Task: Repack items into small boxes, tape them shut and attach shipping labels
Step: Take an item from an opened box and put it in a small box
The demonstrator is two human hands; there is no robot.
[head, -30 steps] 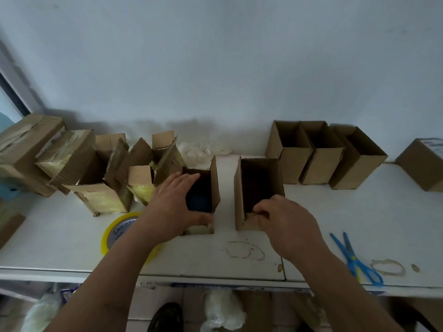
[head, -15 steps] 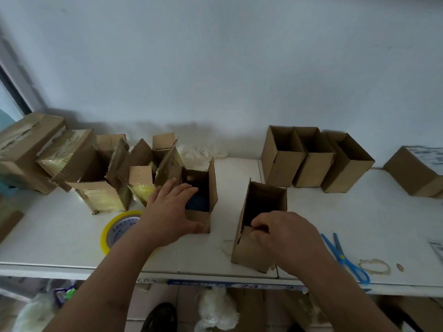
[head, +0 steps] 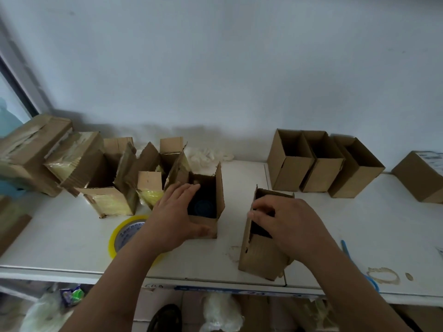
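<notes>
The left hand (head: 175, 219) grips a rough, open cardboard box (head: 207, 207) holding something dark blue. The right hand (head: 292, 226) curls its fingers over the rim of a tilted carton (head: 260, 257) at the white tabletop (head: 239, 178) front edge

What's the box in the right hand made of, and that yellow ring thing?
The box looks like plain brown cardboard, dull and matte, with raw cut edges. The yellow ring seems to be a roll of glossy plastic packing tape: see-through yellowish rim, with a printed core inside.

The blue scissors (head: 352, 258) lie mostly behind the right forearm (handles barely showing), the labelled box (head: 422, 174) clipped rightward.
</notes>
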